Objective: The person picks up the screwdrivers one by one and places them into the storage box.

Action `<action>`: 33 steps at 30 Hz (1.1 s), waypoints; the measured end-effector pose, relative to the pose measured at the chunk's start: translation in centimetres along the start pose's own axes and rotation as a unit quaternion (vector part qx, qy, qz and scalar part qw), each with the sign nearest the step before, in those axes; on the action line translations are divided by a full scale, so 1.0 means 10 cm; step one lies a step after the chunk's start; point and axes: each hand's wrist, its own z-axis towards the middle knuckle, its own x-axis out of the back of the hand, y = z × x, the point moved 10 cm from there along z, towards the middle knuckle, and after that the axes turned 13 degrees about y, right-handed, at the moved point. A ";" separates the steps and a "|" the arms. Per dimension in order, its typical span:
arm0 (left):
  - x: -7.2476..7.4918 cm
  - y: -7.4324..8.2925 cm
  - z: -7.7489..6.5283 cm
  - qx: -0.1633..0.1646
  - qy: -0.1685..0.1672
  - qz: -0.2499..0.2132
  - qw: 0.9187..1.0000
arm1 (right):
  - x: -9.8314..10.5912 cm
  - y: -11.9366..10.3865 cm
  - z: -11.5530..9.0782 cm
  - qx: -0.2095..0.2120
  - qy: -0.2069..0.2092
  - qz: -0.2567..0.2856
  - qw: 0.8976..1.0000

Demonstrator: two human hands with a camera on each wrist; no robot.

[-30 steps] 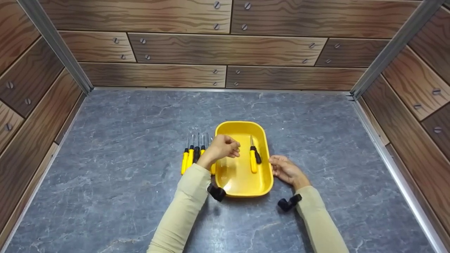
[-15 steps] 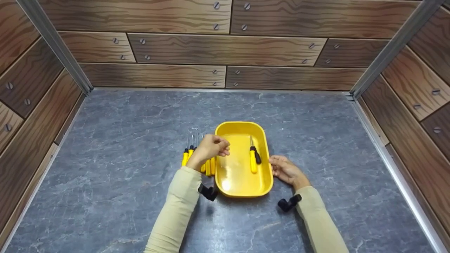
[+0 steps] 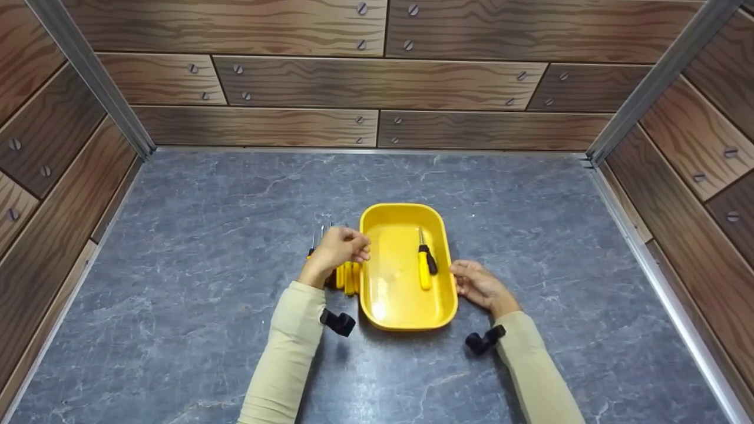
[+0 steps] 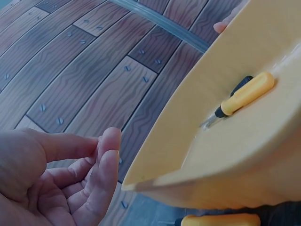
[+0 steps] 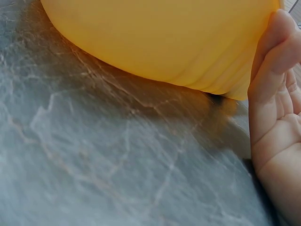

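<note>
A yellow plastic tray point(image 3: 409, 318) with a raised rim stands on the table. Inside it, toward the right wall, lie a yellow-handled screwdriver point(image 3: 424, 271) and a black-handled screwdriver point(image 3: 433, 265), side by side. My left hand point(image 3: 339, 250) hovers at the tray's left rim, above a row of yellow-handled screwdrivers point(image 3: 349, 280) that it partly hides. In the left wrist view its fingers are loosely bent, thumb near the index finger, with nothing between them. My right hand point(image 3: 480, 285) touches the outside of the tray's right wall with relaxed fingers.
The grey marbled table point(image 3: 224, 224) extends around the tray. Wood-patterned walls point(image 3: 377, 82) with metal corner posts enclose the back and both sides. A black wrist camera point(image 3: 337, 323) sits on the left sleeve, and another black camera point(image 3: 485, 340) on the right.
My left hand has moved left, from over the tray's inside to its left rim and the screwdriver row. The right hand, the tray and the two screwdrivers in it stay put.
</note>
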 end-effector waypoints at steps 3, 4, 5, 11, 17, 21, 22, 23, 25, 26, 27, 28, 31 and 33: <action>0.05 -0.02 0.00 0.008 0.012 -0.016 1.000 | 0.00 0.00 0.00 -0.003 0.003 -0.001 1.000; 0.07 -0.04 0.01 0.012 0.016 -0.020 1.000 | 0.00 0.00 0.00 -0.004 0.002 0.000 1.000; 0.08 -0.05 0.01 0.015 0.018 -0.024 0.999 | -0.01 0.00 0.00 -0.005 0.000 0.003 1.000; 0.17 -0.09 0.03 0.015 0.034 -0.035 0.999 | -0.02 -0.01 -0.01 -0.003 -0.007 0.010 1.000; 0.26 -0.12 0.03 0.007 0.050 -0.037 0.998 | 0.01 0.00 0.01 0.000 0.004 0.000 1.000; 0.32 -0.18 0.04 0.011 0.052 -0.038 0.998 | 0.02 0.01 0.01 0.002 0.004 -0.001 1.000; 0.34 -0.20 0.04 0.013 0.052 -0.037 0.998 | 0.02 0.01 0.01 0.002 0.004 -0.003 1.000; 0.36 -0.22 0.04 0.016 0.053 -0.033 0.998 | 0.02 0.01 0.01 0.001 0.003 -0.001 1.000; 0.40 -0.26 0.04 0.024 0.053 -0.031 0.998 | 0.02 0.01 0.01 0.001 0.002 0.001 1.000; 0.42 -0.28 0.04 0.027 0.054 -0.030 0.998 | 0.02 0.01 0.01 0.001 0.002 0.000 1.000; 0.44 -0.29 0.04 0.027 0.056 -0.031 0.998 | 0.01 0.01 0.01 0.002 -0.001 0.002 1.000; 0.47 -0.30 0.04 0.028 0.057 -0.030 0.998 | 0.01 0.01 0.01 0.002 -0.004 0.003 1.000; 0.54 -0.33 0.04 0.030 0.064 -0.026 0.997 | 0.00 0.00 0.01 0.006 -0.009 0.005 1.000; 0.59 -0.35 0.05 0.030 0.069 -0.023 0.997 | 0.00 0.00 0.00 0.005 -0.009 0.004 1.000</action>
